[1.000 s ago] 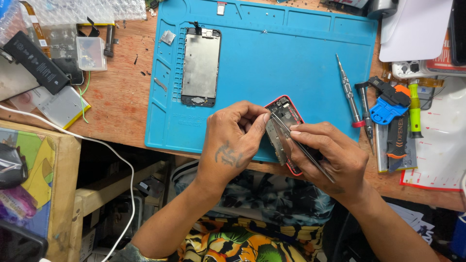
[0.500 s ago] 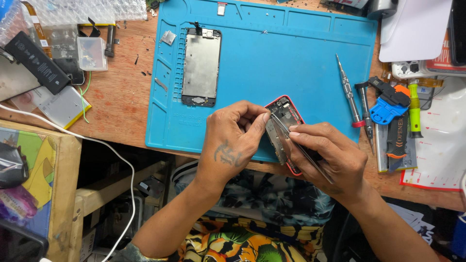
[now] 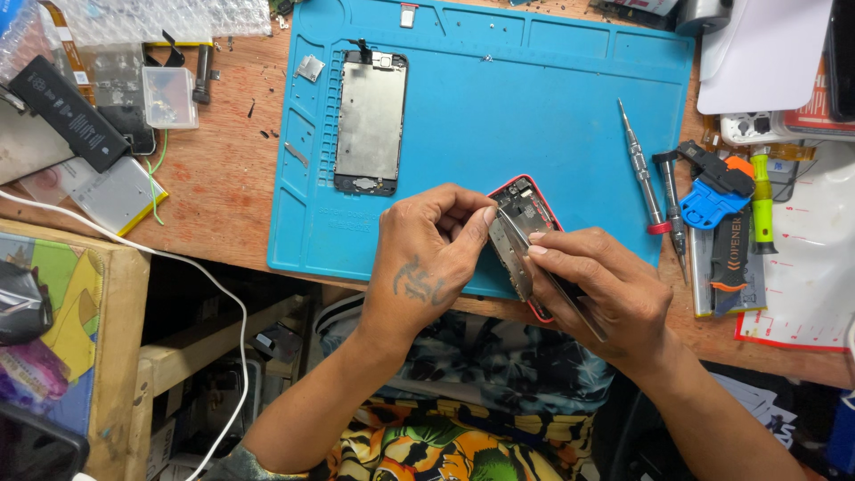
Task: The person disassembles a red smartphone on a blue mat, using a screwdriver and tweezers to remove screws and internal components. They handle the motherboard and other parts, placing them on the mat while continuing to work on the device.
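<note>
Red-framed phone [image 3: 532, 207], both hands' grip, blue mat [image 3: 552, 107]

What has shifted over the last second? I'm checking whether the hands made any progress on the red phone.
Almost nothing visibly changed. The left hand still pinches the metal plate over the red phone body, and the right hand still holds the tweezers against it. The screen assembly on the blue mat and the screwdrivers stayed put.
</note>
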